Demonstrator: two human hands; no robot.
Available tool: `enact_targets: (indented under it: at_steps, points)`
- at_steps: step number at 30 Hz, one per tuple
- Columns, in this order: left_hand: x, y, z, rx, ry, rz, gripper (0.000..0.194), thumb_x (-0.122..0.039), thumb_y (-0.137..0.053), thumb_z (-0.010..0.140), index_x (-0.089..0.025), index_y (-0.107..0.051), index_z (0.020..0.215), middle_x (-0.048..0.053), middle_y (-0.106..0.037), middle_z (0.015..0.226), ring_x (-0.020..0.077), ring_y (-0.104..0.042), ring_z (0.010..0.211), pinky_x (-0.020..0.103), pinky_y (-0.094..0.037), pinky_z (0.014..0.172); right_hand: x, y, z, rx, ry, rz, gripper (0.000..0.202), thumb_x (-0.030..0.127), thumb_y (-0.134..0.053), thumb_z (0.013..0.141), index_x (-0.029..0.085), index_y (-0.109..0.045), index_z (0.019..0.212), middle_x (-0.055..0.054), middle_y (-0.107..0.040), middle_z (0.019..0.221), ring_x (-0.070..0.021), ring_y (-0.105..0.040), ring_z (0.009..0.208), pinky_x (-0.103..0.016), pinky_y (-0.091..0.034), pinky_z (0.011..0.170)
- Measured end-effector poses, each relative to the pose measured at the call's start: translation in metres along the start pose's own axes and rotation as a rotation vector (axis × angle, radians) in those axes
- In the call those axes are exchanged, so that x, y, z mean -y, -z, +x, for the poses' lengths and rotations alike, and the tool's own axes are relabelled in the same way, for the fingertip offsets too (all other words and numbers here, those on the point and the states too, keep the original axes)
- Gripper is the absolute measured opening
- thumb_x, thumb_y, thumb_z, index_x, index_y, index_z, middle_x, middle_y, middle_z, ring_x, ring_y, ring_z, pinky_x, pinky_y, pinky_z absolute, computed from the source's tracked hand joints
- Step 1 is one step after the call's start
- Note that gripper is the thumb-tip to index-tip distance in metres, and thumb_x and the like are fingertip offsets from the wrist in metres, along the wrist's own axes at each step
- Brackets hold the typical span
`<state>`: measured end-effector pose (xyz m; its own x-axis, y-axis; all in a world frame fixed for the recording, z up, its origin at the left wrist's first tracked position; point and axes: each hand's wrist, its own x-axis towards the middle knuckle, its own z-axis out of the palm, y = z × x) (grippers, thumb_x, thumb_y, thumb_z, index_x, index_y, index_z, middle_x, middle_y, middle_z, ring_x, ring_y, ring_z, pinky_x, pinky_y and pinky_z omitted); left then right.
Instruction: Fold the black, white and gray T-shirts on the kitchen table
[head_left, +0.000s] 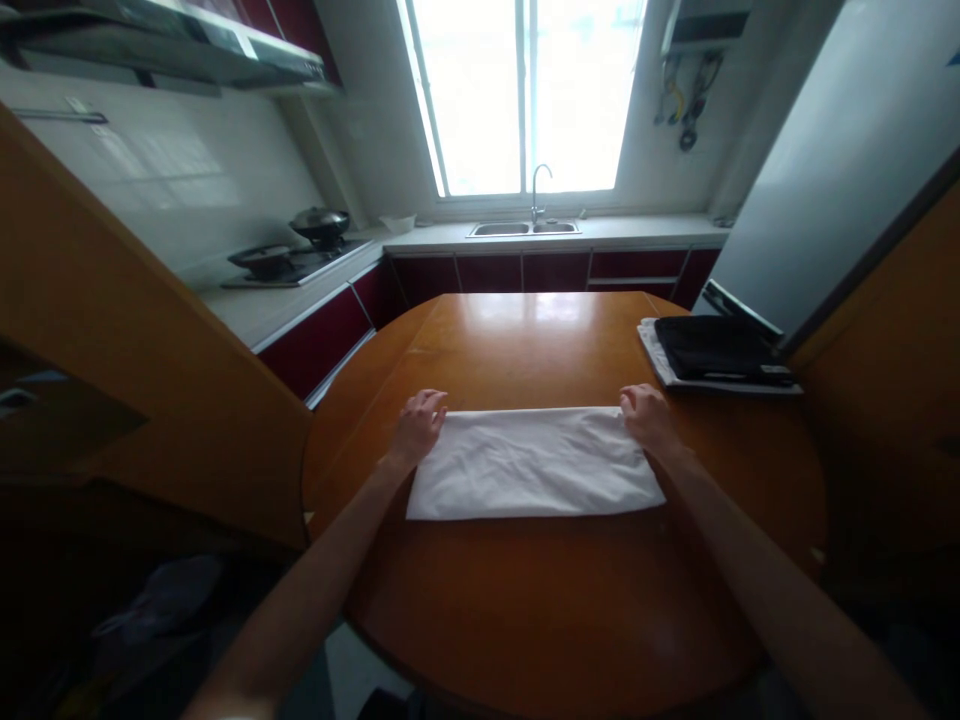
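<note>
A folded white cloth (532, 465) lies as a wide, flat strip across the middle of the wooden table, with soft wrinkles over its top. Whether it is a garment or a plain piece of fabric cannot be made out. At its far left corner, my left hand (420, 425) has curled fingers closed on the edge. My right hand (646, 415) grips the far right corner in the same way, thumb side toward the cloth. The fingertips of both hands are partly hidden. The cloth's near edge rests straight on the tabletop.
Folded black and white clothes (720, 350) are stacked at the right of the oval table (540, 600). Beyond it runs a counter with a sink (525, 229). Pans (321, 225) stand on the stove at the left. A fridge (832, 180) rises at the right.
</note>
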<state>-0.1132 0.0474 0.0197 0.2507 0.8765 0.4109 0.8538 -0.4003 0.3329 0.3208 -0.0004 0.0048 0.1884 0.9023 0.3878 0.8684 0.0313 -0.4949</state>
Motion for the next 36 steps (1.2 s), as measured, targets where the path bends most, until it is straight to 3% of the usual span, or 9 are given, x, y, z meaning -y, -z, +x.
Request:
enact_targets:
  at_steps: [4,8,12,15,20,25,32,36]
  points:
    - [-0.046,-0.015,-0.023,0.154,-0.156,0.082,0.044,-0.037,-0.04,0.104,-0.021,-0.055,0.142,0.011,-0.05,0.152,0.0282,-0.043,0.142,0.049,-0.033,0.119,0.041,-0.009,-0.047,0.091,0.184,-0.142,0.046,0.023,-0.038,0.098,0.01,-0.061,0.136,-0.017,-0.057,0.144,-0.0264,-0.049,0.135,-0.04,-0.036,0.115]
    - [-0.062,-0.029,-0.044,0.34,-0.142,0.219,0.054,-0.045,-0.037,0.105,-0.023,-0.043,0.154,0.012,-0.028,0.166,0.037,-0.021,0.154,0.064,-0.021,0.12,0.051,-0.019,-0.078,0.235,0.207,-0.287,0.057,0.031,-0.039,0.1,0.006,-0.045,0.151,-0.017,-0.037,0.161,-0.0292,-0.028,0.151,-0.048,-0.019,0.123]
    - [-0.073,-0.027,-0.042,0.368,-0.108,0.285,0.056,-0.046,-0.038,0.105,-0.021,-0.041,0.155,0.014,-0.025,0.167,0.0378,-0.018,0.154,0.063,-0.021,0.12,0.055,-0.014,-0.067,0.273,0.175,-0.305,0.06,0.036,-0.035,0.102,0.006,-0.041,0.153,-0.017,-0.033,0.163,-0.0293,-0.024,0.153,-0.049,-0.016,0.124]
    - [-0.101,-0.027,-0.031,0.33,-0.168,0.257,0.056,-0.045,-0.036,0.106,-0.02,-0.04,0.156,0.014,-0.029,0.166,0.0352,-0.021,0.154,0.061,-0.025,0.12,0.065,-0.016,-0.051,0.25,0.147,-0.294,0.061,0.038,-0.032,0.104,0.006,-0.038,0.155,-0.018,-0.029,0.165,-0.0289,-0.022,0.154,-0.051,-0.016,0.123]
    - [-0.143,-0.054,-0.018,0.331,-0.228,0.203,0.056,-0.041,-0.034,0.106,-0.018,-0.038,0.156,0.011,-0.029,0.166,0.0303,-0.022,0.154,0.057,-0.022,0.123,0.072,-0.037,-0.047,0.293,0.126,-0.279,0.061,0.034,-0.035,0.102,0.004,-0.038,0.155,-0.02,-0.026,0.165,-0.0291,-0.021,0.154,-0.049,-0.013,0.124]
    - [-0.14,-0.076,-0.02,0.409,-0.203,0.203,0.06,-0.047,-0.032,0.106,-0.019,-0.034,0.159,0.01,-0.024,0.168,0.0325,-0.017,0.155,0.059,-0.019,0.123,0.058,-0.04,-0.046,0.262,0.132,-0.27,0.062,0.037,-0.032,0.103,0.006,-0.033,0.157,-0.018,-0.022,0.166,-0.0273,-0.018,0.155,-0.05,-0.01,0.124]
    - [-0.136,-0.077,-0.019,0.43,-0.177,0.194,0.061,-0.048,-0.032,0.105,-0.021,-0.033,0.159,0.008,-0.021,0.169,0.0321,-0.015,0.156,0.058,-0.018,0.123,0.029,-0.028,-0.029,0.312,-0.009,-0.291,0.064,0.044,-0.025,0.106,0.007,-0.034,0.157,-0.017,-0.023,0.166,-0.0262,-0.018,0.155,-0.055,-0.009,0.124]
    - [-0.138,-0.077,-0.019,0.414,-0.174,0.177,0.06,-0.048,-0.032,0.105,-0.021,-0.034,0.159,0.009,-0.022,0.168,0.0315,-0.015,0.156,0.057,-0.018,0.123,0.038,-0.026,-0.033,0.131,0.024,-0.323,0.063,0.04,-0.023,0.106,0.006,-0.032,0.157,-0.017,-0.021,0.167,-0.0258,-0.013,0.156,-0.056,-0.008,0.124]
